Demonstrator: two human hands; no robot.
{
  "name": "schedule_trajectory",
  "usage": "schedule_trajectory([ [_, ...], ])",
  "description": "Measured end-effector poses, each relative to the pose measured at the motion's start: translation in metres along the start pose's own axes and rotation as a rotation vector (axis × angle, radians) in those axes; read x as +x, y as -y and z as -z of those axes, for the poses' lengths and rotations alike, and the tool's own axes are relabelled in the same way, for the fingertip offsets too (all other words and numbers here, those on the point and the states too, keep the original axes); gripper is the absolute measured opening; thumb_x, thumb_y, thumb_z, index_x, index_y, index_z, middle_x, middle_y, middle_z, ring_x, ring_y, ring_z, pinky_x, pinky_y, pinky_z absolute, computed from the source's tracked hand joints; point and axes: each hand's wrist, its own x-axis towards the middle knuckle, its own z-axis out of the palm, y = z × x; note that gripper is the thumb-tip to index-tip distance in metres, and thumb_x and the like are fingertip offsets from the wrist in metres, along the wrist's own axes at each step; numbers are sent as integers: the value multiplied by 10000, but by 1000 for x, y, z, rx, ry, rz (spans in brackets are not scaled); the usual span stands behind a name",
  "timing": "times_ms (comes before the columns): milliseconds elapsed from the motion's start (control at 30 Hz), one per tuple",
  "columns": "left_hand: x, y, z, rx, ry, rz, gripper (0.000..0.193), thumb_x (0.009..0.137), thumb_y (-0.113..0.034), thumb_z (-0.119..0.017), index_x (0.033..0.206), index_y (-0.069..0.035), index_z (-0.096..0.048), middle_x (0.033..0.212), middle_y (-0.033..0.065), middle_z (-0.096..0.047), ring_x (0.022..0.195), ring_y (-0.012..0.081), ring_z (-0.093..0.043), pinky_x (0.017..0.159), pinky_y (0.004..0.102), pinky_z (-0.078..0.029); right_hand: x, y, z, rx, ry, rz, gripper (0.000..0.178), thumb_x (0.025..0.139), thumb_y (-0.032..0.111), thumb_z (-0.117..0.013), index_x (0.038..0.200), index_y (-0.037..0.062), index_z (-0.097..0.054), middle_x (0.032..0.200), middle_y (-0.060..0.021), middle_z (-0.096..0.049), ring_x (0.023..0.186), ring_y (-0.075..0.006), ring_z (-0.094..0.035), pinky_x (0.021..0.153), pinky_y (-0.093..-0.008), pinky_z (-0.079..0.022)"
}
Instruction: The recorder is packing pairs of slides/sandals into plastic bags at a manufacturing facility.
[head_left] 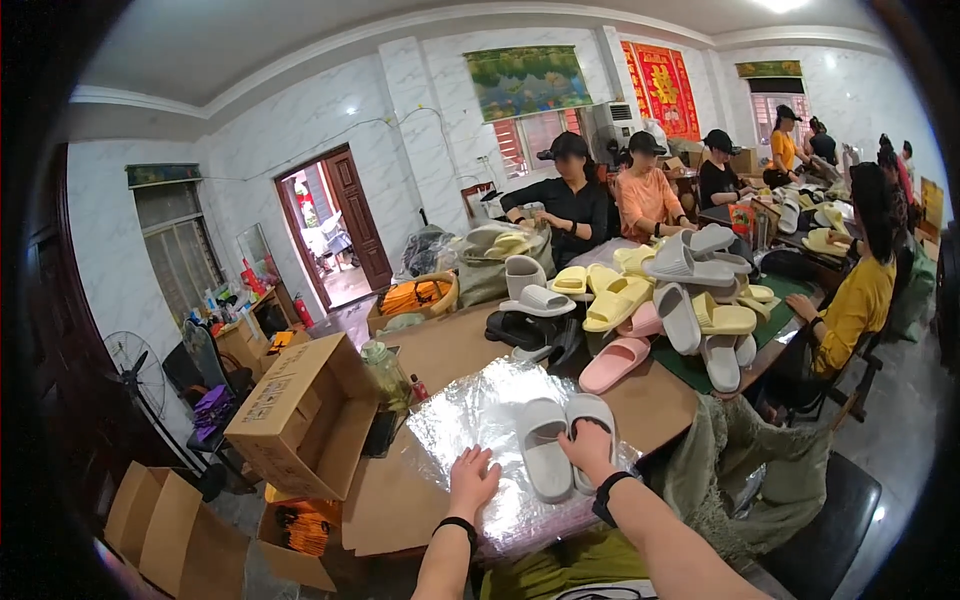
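Observation:
A pair of light grey slide slippers lies side by side on a stack of clear, shiny plastic sheets (455,405) in front of me. My right hand (592,446) grips the right slipper (590,407) by its strap, fingers partly hidden in the opening. Beside it, the left slipper (546,462) shows its footbed and strap. My left hand (474,478) rests on the plastic to the left of the pair, fingers stretched out and holding nothing.
A heap of yellow, grey and pink slippers (617,300) covers the far table. An open cardboard box (300,410) and a jar (384,372) stand at the left. Green-grey sacking (745,470) hangs at the right edge. Several co-workers, including a person in yellow (858,318), sit around the tables.

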Motion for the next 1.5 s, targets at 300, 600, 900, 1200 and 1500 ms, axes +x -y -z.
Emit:
schedule_trajectory([
  [300, -1, 1, -2, 18, -9, -22, 440, 834, -350, -680, 1179, -77, -706, 1321, 244, -606, 1292, 424, -513, 1112, 479, -372, -2, 2, 3, 4, 78, -32, 454, 856, 472, -623, 945, 27, -640, 934, -189, -664, 894, -383, -655, 788, -525, -514],
  [600, -2, 6, 0, 57, -2, -11, 424, 835, -358, -666, 1167, -97, -705, 1327, 226, -609, 1295, 422, -504, 1116, 488, -361, -4, 6, 5, 15, 64, 3, 441, 854, 465, -633, 924, 30, -636, 928, -204, -671, 867, -382, -662, 758, -518, -525],
  [900, 0, 3, -2, -1, -11, -16, 410, 828, -338, -683, 1158, -96, -714, 1319, 230, -611, 1282, 434, -512, 1104, 481, -383, -2, 1, 4, 35, 68, -25, 459, 862, 465, -632, 955, 16, -632, 976, -208, -667, 902, -396, -654, 779, -517, -530],
  [1200, -3, 6, -2, 32, -17, -14, 435, 830, -351, -669, 1171, -83, -709, 1325, 223, -611, 1288, 418, -515, 1094, 485, -389, -4, 3, 3, 3, 80, -24, 479, 847, 493, -636, 921, 20, -646, 916, -208, -676, 869, -389, -664, 777, -494, -526],
  [1500, -1, -2, 1, 34, -23, 4, 419, 839, -334, -671, 1175, -86, -708, 1335, 223, -605, 1302, 425, -503, 1095, 496, -391, -2, 1, 0, 13, 22, -1, 461, 837, 478, -649, 873, 18, -649, 866, -205, -671, 812, -396, -662, 751, -509, -519],
])
